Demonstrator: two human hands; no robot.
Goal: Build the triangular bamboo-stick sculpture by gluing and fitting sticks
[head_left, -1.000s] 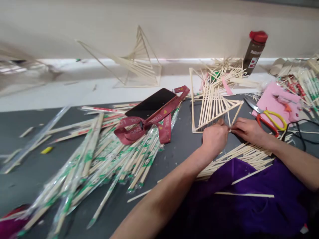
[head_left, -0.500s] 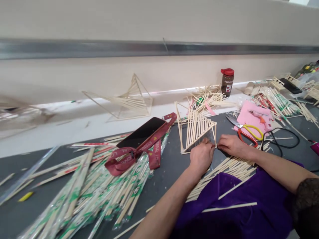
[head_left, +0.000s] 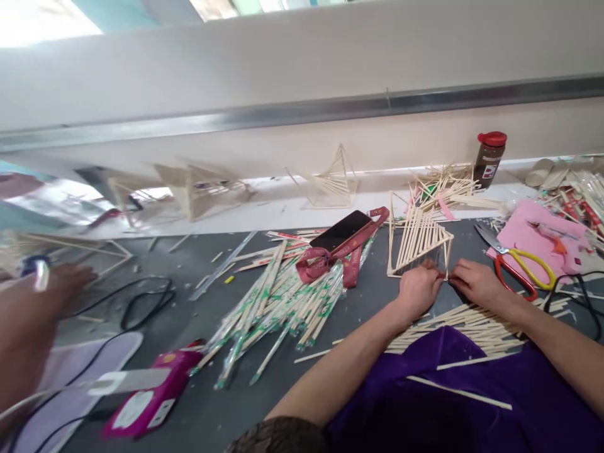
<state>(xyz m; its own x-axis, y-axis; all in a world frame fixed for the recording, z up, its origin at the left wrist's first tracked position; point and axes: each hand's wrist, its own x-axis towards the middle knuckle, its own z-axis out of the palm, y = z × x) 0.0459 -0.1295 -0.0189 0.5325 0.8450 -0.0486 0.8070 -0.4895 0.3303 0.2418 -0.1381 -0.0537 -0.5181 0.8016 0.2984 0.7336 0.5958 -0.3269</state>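
A frame built of wooden chopsticks [head_left: 418,236], with a fan of slanting sticks across it, stands on the dark table. My left hand [head_left: 419,290] is closed at its near base edge, fingers bent around the lower right corner. From the other side my right hand [head_left: 475,280] pinches at that same corner, below an upright stick. The two hands' fingertips almost meet, and exactly what lies between them is hidden. Loose chopsticks [head_left: 465,324] lie just beneath my wrists, beside purple cloth [head_left: 425,377] on my lap.
Wrapped chopsticks [head_left: 278,302] and a phone [head_left: 342,229] with a red strap lie left. Scissors [head_left: 516,261] and a glue gun [head_left: 550,233] on pink foam are right. A bottle [head_left: 489,160] stands behind. Another person's hand [head_left: 66,289] is far left, near a magenta power strip [head_left: 155,390].
The view has swung left, bringing another person's arm, a power strip and more stick frames into sight. My hands stay at the same corner of the chopstick frame.
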